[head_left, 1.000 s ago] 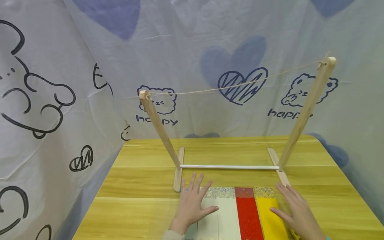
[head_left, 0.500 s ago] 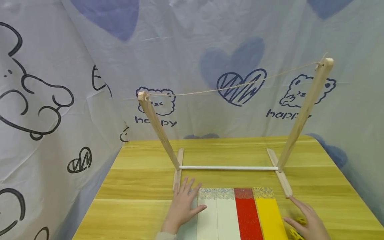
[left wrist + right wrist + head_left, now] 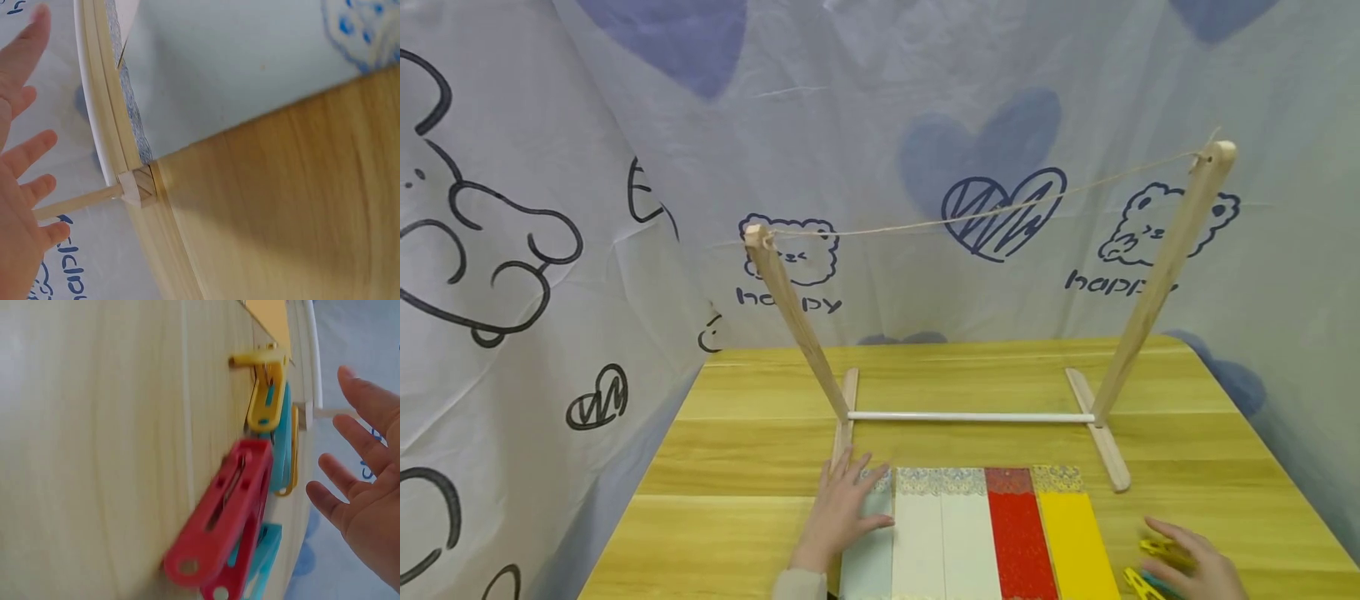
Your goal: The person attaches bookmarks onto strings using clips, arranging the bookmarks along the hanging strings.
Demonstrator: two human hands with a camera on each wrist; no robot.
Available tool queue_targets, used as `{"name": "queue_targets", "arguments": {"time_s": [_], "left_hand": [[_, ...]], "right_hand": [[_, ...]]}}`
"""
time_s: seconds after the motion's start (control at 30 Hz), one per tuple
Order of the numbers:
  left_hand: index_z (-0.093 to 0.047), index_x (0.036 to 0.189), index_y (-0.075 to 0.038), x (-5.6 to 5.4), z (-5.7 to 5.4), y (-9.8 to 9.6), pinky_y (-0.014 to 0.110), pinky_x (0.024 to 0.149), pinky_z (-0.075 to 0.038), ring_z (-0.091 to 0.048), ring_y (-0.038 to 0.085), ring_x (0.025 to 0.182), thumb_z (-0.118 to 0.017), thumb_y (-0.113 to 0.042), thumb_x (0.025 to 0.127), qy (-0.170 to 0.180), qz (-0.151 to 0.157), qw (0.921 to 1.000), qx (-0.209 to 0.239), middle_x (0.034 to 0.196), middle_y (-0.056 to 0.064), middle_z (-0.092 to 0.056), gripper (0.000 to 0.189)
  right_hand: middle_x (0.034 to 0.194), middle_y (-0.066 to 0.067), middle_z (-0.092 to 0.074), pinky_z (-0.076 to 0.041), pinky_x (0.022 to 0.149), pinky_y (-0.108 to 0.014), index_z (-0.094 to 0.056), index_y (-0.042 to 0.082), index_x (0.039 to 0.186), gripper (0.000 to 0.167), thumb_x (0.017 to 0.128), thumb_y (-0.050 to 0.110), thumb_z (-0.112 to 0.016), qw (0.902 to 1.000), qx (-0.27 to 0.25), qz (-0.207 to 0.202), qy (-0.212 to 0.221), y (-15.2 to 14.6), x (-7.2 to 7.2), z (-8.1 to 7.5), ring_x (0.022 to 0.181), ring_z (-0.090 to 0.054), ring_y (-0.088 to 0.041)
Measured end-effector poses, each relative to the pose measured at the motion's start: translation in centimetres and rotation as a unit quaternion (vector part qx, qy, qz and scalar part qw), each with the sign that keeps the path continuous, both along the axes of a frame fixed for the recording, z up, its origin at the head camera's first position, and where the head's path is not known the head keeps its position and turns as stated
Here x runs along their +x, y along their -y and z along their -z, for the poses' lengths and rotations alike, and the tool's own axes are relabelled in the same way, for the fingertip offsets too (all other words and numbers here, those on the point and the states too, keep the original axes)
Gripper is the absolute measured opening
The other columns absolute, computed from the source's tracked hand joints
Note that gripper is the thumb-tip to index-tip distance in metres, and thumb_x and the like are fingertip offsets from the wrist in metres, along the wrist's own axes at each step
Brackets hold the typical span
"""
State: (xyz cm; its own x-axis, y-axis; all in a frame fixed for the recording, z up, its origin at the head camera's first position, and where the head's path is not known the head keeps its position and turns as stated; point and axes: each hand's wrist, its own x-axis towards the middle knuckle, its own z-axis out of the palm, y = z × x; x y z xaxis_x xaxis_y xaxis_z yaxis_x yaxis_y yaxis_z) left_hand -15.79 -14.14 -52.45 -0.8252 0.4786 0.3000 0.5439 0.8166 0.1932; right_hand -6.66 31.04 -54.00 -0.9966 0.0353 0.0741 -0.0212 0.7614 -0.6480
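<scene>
My left hand (image 3: 838, 517) has its fingers spread over the left edge of a pale blue strip (image 3: 871, 562) with a lacy patterned end. Beside that strip lie two white strips (image 3: 919, 542), a red strip (image 3: 1022, 542) and a yellow strip (image 3: 1078, 542), side by side. To their right, my right hand (image 3: 1204, 568) hovers over a group of clothes pegs, fingers loosely bent and holding nothing. The right wrist view shows a red peg (image 3: 219, 512), a yellow peg (image 3: 267, 403) and teal pegs (image 3: 283, 450) close by the fingers.
Behind the strips stands a wooden frame with a left post (image 3: 801, 329), a right post (image 3: 1165, 283) and a white rod (image 3: 970, 417) low between them. A thin string (image 3: 925, 223) joins the post tops. A patterned cloth (image 3: 880, 108) hangs behind the wooden table (image 3: 715, 483).
My left hand has slid left and toward me, uncovering more of the white strips. My right hand has moved from the yellow strip rightward and down to the pegs.
</scene>
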Motion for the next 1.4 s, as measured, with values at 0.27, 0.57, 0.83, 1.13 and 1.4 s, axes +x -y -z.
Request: {"name": "queue_targets", "arguments": {"time_s": [0.27,0.57,0.83,1.13,1.4], "left_hand": [[-0.053,0.124,-0.013,-0.1,0.0,0.6,0.064,0.095,-0.021,-0.029,0.043,0.123,-0.076,-0.043,0.056,0.042,-0.011,0.9990,-0.003,0.128,0.016,-0.046,0.078],[-0.052,0.125,-0.014,-0.5,0.5,1.1,0.063,0.096,-0.018,-0.029,0.043,0.122,-0.075,-0.044,0.054,0.078,-0.018,0.9967,-0.015,0.128,0.017,-0.046,0.080],[-0.051,0.126,-0.013,-0.8,0.8,1.3,0.064,0.096,-0.017,-0.028,0.043,0.123,-0.075,-0.043,0.055,0.099,-0.014,0.9948,-0.018,0.129,0.017,-0.045,0.081],[-0.051,0.126,-0.014,-1.3,1.1,1.4,0.064,0.095,-0.018,-0.027,0.042,0.124,-0.075,-0.043,0.056,0.116,-0.014,0.9927,-0.029,0.130,0.017,-0.045,0.080],[-0.050,0.126,-0.015,-1.6,1.5,1.4,0.064,0.095,-0.019,-0.028,0.042,0.124,-0.075,-0.044,0.055,0.123,-0.013,0.9912,-0.046,0.129,0.017,-0.045,0.081]], "right_hand": [[0.111,-0.027,-0.055,-0.052,0.068,-0.034,-0.049,-0.009,0.121,0.065,0.072,0.026,-0.073,0.9935,-0.044,-0.004,0.105,-2.2,-0.8,0.5,0.089,-0.059,-0.031],[0.109,-0.025,-0.057,-0.052,0.068,-0.030,-0.050,-0.012,0.118,0.061,0.069,0.015,-0.074,0.9906,-0.054,-0.007,0.126,-3.6,-1.1,1.2,0.080,-0.061,-0.008],[0.105,-0.021,-0.060,-0.051,0.065,-0.024,-0.053,-0.012,0.114,0.059,0.065,0.012,-0.076,0.9942,-0.036,-0.020,0.100,-4.2,-1.4,1.5,0.078,-0.054,0.006],[0.107,-0.025,-0.058,-0.052,0.066,-0.027,-0.053,-0.013,0.114,0.053,0.069,0.007,-0.073,0.9920,-0.035,-0.028,0.118,-4.3,-1.6,1.1,0.081,-0.059,-0.003],[0.108,-0.026,-0.057,-0.051,0.069,-0.037,-0.053,-0.012,0.113,0.053,0.069,0.009,-0.073,0.9843,-0.045,0.005,0.170,-4.3,-2.3,1.2,0.091,-0.058,-0.034]]}}
